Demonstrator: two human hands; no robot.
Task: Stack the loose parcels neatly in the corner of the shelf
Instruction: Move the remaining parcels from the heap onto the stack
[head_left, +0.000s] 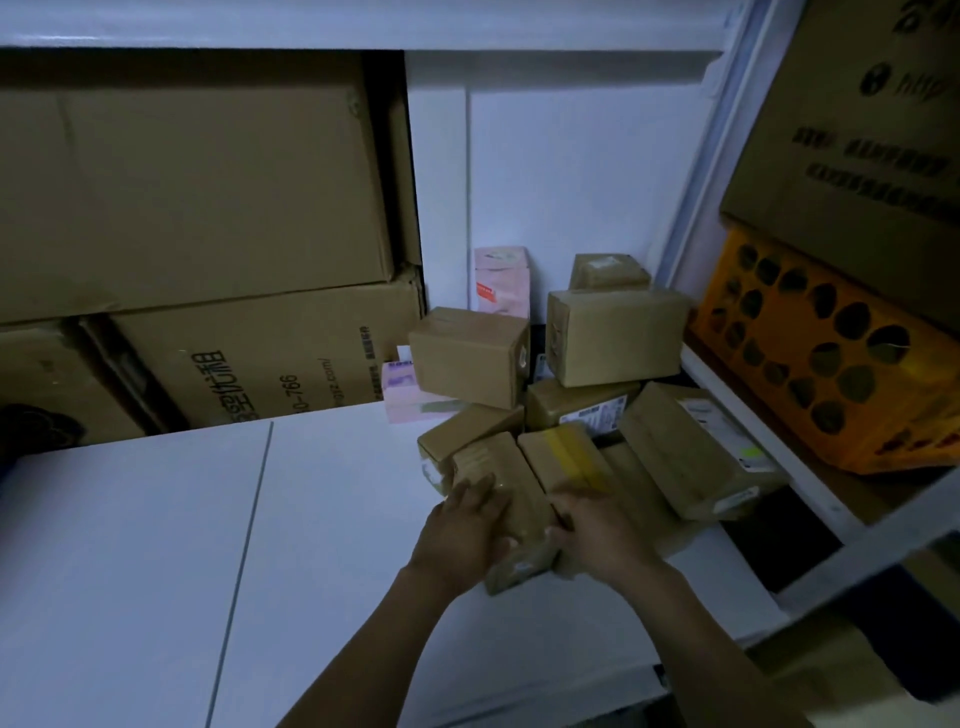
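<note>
Counting leftward from the orange crate (810, 364), the heap in the corner of the white shelf (156, 519) shows 8 brown parcels (615, 335) plainly (a 9th may lie flat under the yellow-taped parcel (566, 457), too dim to be sure) and 2 pink packets (501, 280). 3 of the brown ones sit on top, tilted on those beneath. The pink ones are farthest from the crate, 1 standing against the back wall and 1 lying flat.

At the edge of the heap nearest the camera, left of the crate and lower in view, lies the nearest parcel (522, 512), touching the yellow-taped one. Both hands are on it. The left hand (467, 525) holds its left side, fingers over the top and thumb on the near face. The right hand (597, 530) grips its right edge with curled fingers.

The crate's round holes show only dark shapes, and I cannot tell what it holds. 1 printed carton (857, 156) rests on top of it. Far left of the crate, 3 large cartons (182, 182) are stacked behind the shelf.
</note>
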